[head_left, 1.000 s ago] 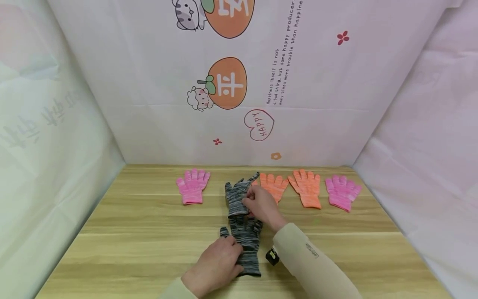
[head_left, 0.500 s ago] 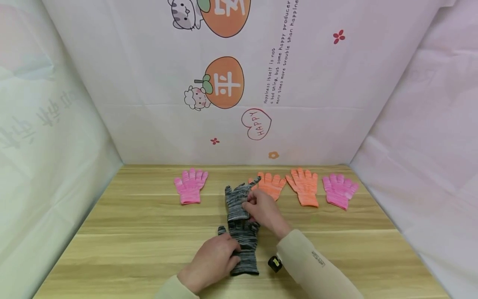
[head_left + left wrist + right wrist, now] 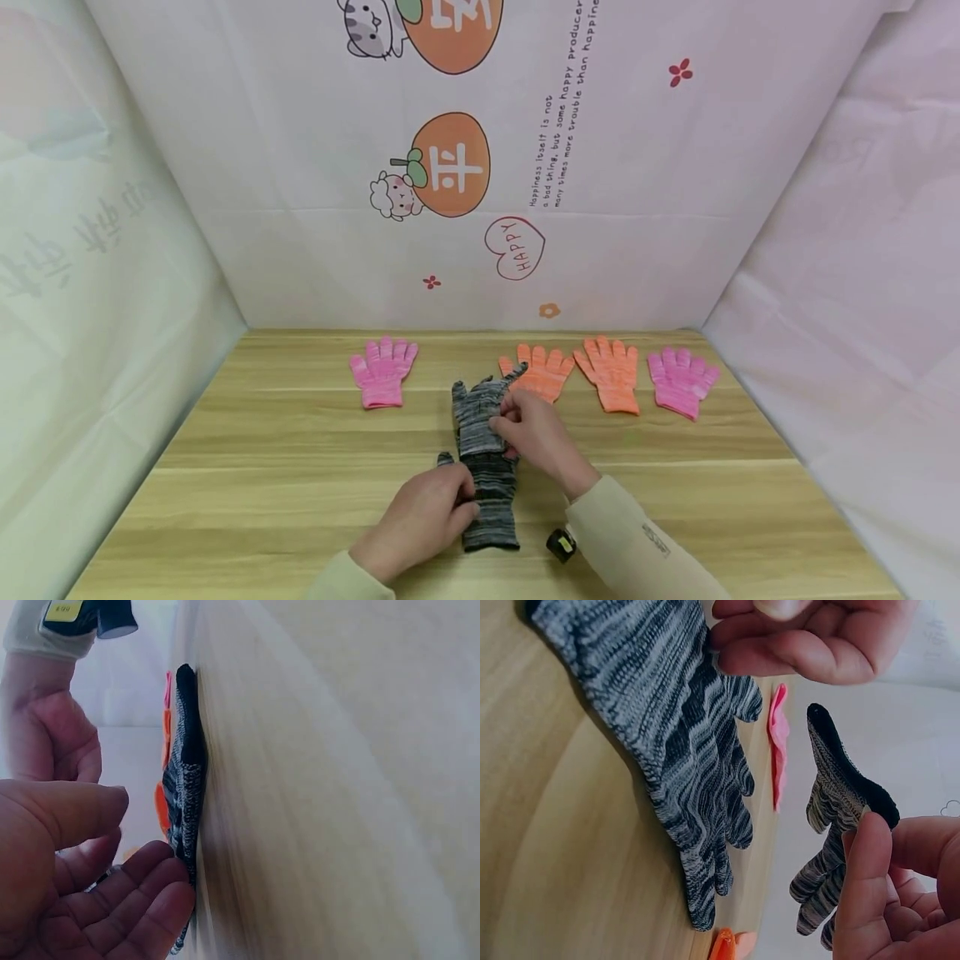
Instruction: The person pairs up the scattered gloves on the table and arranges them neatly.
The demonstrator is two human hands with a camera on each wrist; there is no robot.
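Observation:
A grey-and-black striped knit glove [image 3: 495, 523] lies on the table, its cuff toward me. My left hand [image 3: 426, 510] is at its left side, fingers loosely bent; in the left wrist view the fingertips [image 3: 174, 904] meet the glove's edge and the thumb stands apart. With thumb and fingers, my right hand [image 3: 542, 437] pinches a second striped glove [image 3: 477, 421] near its cuff. The right wrist view shows this held glove [image 3: 836, 787] raised off the table, its fingers hanging. In the head view it overlaps the fingers of the lying glove.
Along the back of the wooden table [image 3: 300, 467] lie a pink glove [image 3: 383, 375] on the left, two orange gloves [image 3: 615, 375], and another pink glove [image 3: 682, 382] on the right. White printed sheets [image 3: 322, 250] wall the back and sides. A small black device [image 3: 561, 545] sits at my right wrist.
My right hand has come slightly nearer to me with the held glove, whose cuff now covers more of the lying glove. My left hand has shifted a little left.

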